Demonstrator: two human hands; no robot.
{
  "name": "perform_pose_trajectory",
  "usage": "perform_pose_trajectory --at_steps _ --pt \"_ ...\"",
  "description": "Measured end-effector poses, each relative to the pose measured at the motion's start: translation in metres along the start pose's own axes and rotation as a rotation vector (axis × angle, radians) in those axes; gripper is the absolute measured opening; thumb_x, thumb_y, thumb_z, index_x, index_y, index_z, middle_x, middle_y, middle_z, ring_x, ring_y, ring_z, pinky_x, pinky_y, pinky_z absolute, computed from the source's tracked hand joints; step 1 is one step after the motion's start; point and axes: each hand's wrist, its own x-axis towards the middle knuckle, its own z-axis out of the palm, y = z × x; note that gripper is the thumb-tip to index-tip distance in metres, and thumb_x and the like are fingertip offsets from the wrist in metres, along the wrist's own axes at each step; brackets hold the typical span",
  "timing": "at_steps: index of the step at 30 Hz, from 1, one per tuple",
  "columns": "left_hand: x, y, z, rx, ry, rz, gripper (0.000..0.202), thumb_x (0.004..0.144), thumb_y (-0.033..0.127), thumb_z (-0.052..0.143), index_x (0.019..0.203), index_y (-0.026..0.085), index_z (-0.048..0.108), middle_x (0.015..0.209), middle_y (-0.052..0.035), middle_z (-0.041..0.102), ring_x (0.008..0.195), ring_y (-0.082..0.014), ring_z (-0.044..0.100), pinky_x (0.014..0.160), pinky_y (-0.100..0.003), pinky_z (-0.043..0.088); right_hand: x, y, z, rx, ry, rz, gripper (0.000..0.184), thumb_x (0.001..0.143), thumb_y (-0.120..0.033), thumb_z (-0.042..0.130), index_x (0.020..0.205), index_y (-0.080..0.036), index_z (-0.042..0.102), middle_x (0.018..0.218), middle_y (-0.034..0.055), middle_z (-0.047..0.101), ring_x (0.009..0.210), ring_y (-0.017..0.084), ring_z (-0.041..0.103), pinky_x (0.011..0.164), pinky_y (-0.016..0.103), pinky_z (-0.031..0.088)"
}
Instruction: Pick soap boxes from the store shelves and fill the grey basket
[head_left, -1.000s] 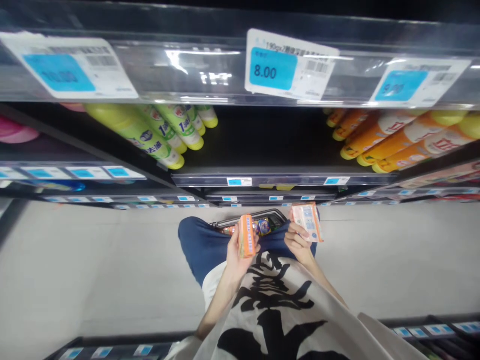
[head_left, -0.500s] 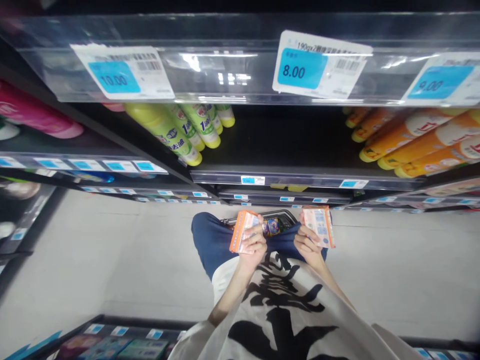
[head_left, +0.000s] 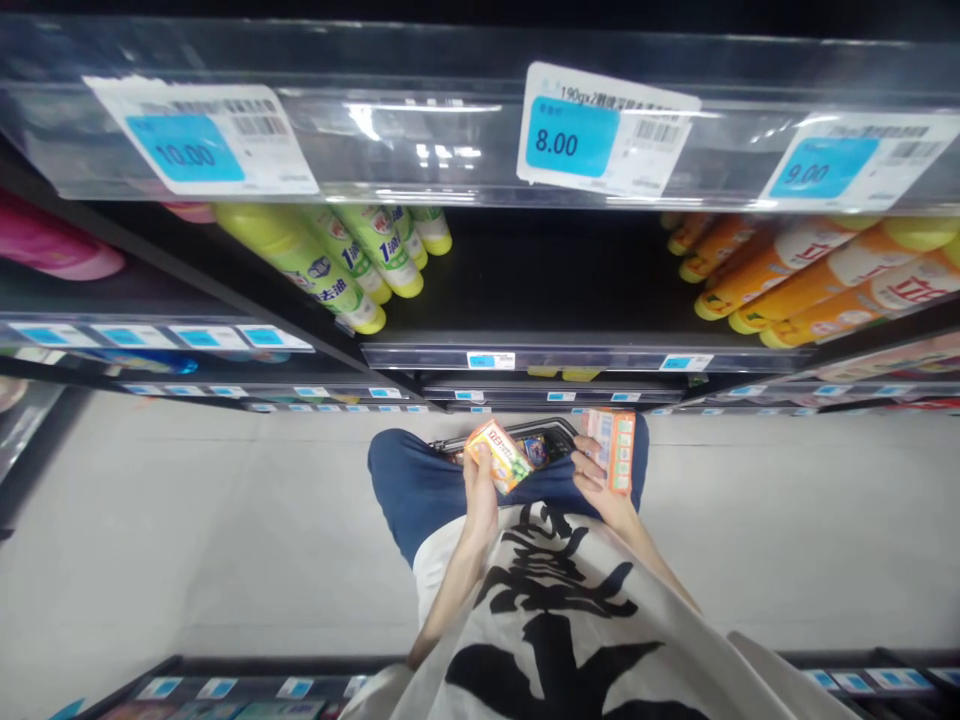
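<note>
Left pack (head_left: 501, 456) juts rightward beyond left grip (head_left: 481, 490), right pack (head_left: 620, 450) beyond right grip (head_left: 599, 486).

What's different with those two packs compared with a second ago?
The left pack turned in the left hand: its yellow front shows now, not an orange side. The right pack tilted in the right hand, showing more orange side. Both stay held; the green bottles stay shelved.

We log: bottles (head_left: 382, 250) L, other bottles (head_left: 817, 268) R on shelf (head_left: 555, 285) ahead; basket (head_left: 556, 424) betw. our legs (head_left: 409, 490); pack (head_left: 501, 460) in L hand (head_left: 482, 485), 2nd pack (head_left: 622, 452) in R hand (head_left: 598, 482).
</note>
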Motion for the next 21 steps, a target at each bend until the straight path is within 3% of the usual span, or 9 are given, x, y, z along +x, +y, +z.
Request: perform_pose_trajectory --at_steps 4,7,17,21 --pt "-0.002 0.004 -0.007 -0.010 -0.026 -0.086 0.066 0.074 0.063 0.085 0.119 0.017 0.070 0.103 -0.0102 0.078 0.089 -0.0239 0.076 0.081 -0.032 0.059 0.004 0.005 -0.007 0.109 -0.212 0.047 0.031 0.104 -0.018 0.048 0.132 -0.024 0.060 0.074 -0.0088 0.052 0.038 0.001 0.030 0.032 0.011 0.025" --pt "-0.002 0.007 -0.010 -0.010 -0.023 -0.114 0.064 0.072 0.063 0.086 0.114 0.017 0.072 0.103 -0.0089 0.078 0.089 -0.0223 0.076 0.081 -0.030 0.058 0.005 0.008 -0.018 0.279 -0.337 0.085 0.034 0.104 -0.017 0.048 0.135 -0.022 0.059 0.071 -0.0100 0.052 0.034 -0.001 0.031 0.031 0.010 0.024" --pt "0.003 0.007 -0.011 -0.014 -0.037 -0.121 0.059 0.067 0.059 0.090 0.104 0.016 0.073 0.093 -0.0047 0.078 0.079 -0.0182 0.074 0.075 -0.027 0.057 0.005 0.002 -0.023 0.272 -0.284 0.079 0.036 0.100 -0.011 0.054 0.134 -0.022 0.061 0.067 -0.0119 0.048 0.032 -0.003 0.030 0.029 0.008 0.017" --pt "0.005 0.007 -0.010 -0.028 -0.032 -0.118 0.058 0.069 0.059 0.089 0.104 0.017 0.073 0.093 -0.0045 0.078 0.080 -0.0184 0.074 0.075 -0.027 0.057 0.011 0.001 -0.028 0.236 -0.238 0.085 0.040 0.096 -0.011 0.060 0.135 -0.022 0.061 0.063 -0.0136 0.047 0.029 -0.003 0.023 0.028 0.008 0.016"
